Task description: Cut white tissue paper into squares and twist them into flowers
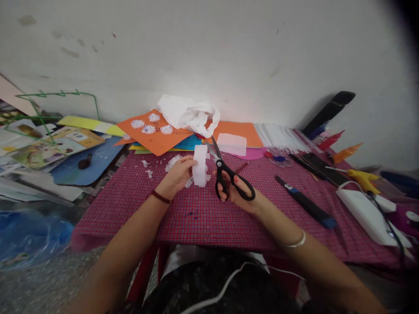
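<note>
My left hand (178,174) pinches a folded piece of white paper (200,165) upright above the red checked tablecloth (203,218). My right hand (237,189) has its fingers through the black handles of a pair of scissors (225,172). The blades are parted and point up and left, right beside the paper's right edge. Small white paper scraps (148,168) lie on the cloth to the left of my left hand.
Behind lie an orange sheet with white paper flowers (152,131), crumpled white paper (190,114), a white folded pad (231,144) and coloured sheets. To the right are a blue-black tool (306,203), a yellow glue gun (363,179) and a white box with cable (366,216). Books and a blue bag clutter the left.
</note>
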Demonstrator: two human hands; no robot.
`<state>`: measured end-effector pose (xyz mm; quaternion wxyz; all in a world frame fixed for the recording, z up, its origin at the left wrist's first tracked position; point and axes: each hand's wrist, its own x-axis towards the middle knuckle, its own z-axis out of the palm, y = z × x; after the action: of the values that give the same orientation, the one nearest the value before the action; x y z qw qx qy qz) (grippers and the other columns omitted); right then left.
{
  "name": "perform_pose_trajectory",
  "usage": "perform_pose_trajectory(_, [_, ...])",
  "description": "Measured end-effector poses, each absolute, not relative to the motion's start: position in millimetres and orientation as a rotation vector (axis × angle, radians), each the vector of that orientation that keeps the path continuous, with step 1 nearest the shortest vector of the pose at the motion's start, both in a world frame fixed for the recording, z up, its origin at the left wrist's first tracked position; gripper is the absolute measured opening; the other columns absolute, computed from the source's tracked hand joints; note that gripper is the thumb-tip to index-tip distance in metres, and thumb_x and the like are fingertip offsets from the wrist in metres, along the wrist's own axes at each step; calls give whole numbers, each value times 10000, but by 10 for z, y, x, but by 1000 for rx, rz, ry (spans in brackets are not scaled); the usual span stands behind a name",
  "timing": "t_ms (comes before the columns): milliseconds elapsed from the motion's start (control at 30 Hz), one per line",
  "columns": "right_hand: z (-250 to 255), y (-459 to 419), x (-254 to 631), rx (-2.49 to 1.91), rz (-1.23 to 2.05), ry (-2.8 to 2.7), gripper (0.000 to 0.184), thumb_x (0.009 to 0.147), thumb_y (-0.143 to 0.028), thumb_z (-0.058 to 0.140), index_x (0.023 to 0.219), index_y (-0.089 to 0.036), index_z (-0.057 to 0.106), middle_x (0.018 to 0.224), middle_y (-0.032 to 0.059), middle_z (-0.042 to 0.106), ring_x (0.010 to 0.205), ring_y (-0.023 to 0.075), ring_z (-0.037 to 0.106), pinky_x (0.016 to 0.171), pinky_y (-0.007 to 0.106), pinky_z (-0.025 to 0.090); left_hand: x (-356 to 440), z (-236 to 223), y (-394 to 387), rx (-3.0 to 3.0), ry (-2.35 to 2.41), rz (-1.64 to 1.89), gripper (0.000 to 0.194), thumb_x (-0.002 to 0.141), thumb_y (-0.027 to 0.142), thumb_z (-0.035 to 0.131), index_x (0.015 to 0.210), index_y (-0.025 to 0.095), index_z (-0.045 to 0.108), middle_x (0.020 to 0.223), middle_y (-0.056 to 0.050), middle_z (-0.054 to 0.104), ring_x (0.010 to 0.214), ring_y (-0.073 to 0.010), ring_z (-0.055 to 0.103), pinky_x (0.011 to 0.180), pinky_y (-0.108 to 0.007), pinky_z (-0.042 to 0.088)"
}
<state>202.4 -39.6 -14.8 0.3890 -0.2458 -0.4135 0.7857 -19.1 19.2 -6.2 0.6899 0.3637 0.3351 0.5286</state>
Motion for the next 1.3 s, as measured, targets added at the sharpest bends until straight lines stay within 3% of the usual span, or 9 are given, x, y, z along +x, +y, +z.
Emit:
perform_pose_trajectory(133, [-128,-326,2148,-700,1863,-1269,578,785,-616,720,1174,-212,578,885,16,620,687,115,572,630,249,439,-304,-13,249,804,751,1258,196,653,125,735,816,137,627,750,-9,673,676,-133,639,677,-266,517])
perform_pose_trajectory(300, [-22,-257,2324,-868,1704,-1650,507,835,-607,671,1074,-170,576,879,31,593,663,99,542,605,243,430,-431,11,325,884,798,1408,186,612,86,739,745,146,624,692,32,639,615,-83,580,628,-206,472])
perform_pose_trajectory(500, [76,-209,2412,-985,1641,-1910,538,849,-601,653,1132,-147,589,852,40,557,683,104,519,612,244,455,-485,71,311,876,763,1333,182,615,113,750,786,145,701,719,-2,691,649,-109,618,664,-235,506])
perform_pose_trajectory(767, [107,-155,2314,-960,1695,-1933,564,868,-575,645,1224,-154,526,879,27,532,695,91,490,583,221,415,-480,73,281,864,812,1200,262,573,222,852,779,117,730,714,-33,726,619,-119,643,634,-229,518])
perform_pose_trajectory(900, [142,-118,2257,-913,1721,-1942,517,866,-580,644,1125,-139,569,835,18,532,674,88,495,577,224,405,-469,60,284,869,851,1135,291,551,218,851,789,113,720,707,-29,724,582,-118,640,589,-220,506])
perform_pose_trajectory(1300, [137,-81,2179,-942,1814,-1792,468,815,-590,698,969,-164,580,729,5,569,585,78,519,487,213,400,-408,31,266,920,899,1087,125,643,173,752,719,118,669,658,-29,690,548,-113,618,568,-225,488])
